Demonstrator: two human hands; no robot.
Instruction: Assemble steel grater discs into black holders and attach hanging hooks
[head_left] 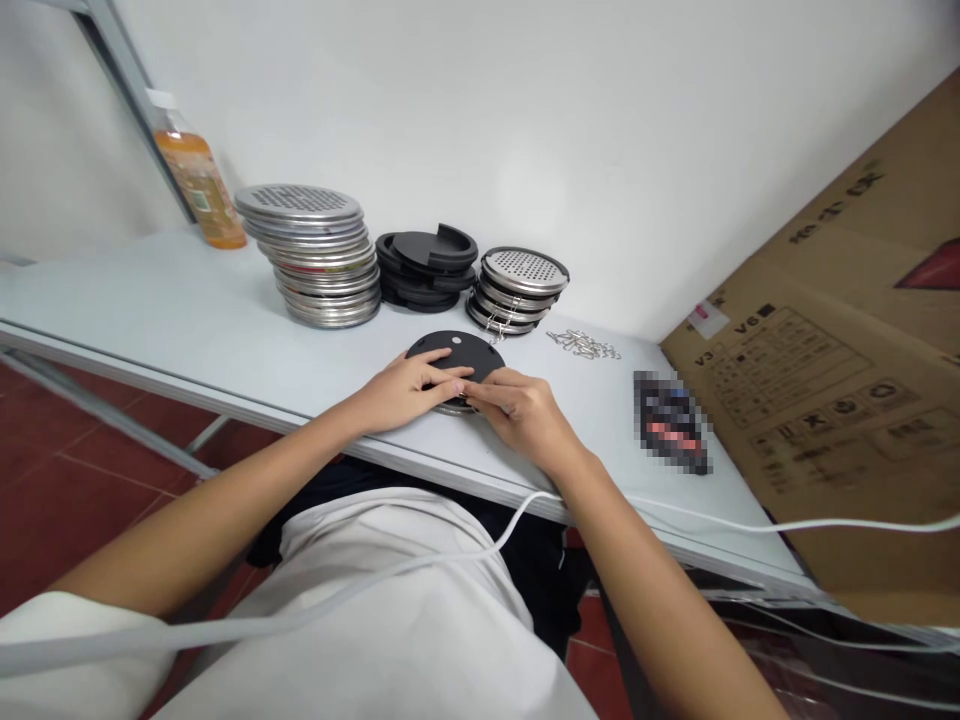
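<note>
A round black plastic disc (469, 350) with a metal rim at its near edge lies on the table in front of me. My left hand (411, 388) rests on its left side, fingers stretched out and pressing lightly on top. At the disc's near edge my right hand (525, 405) is closed in a pinch, its fingertips meeting the left hand's; whatever is between them is too small and hidden to name. Behind stand assembled round metal graters (525, 268) in black holders, with small wire clips hanging at their side. More loose wire clips (585, 345) lie in a pile to the right.
Stacked metal grater discs (304, 205) and black plastic holders (427, 250) stand along the wall. An orange bottle (196, 180) is at the back left. A cardboard box (847, 370) leans at the right beside a pixelated item (671, 422). A white cable (705, 515) crosses the front edge.
</note>
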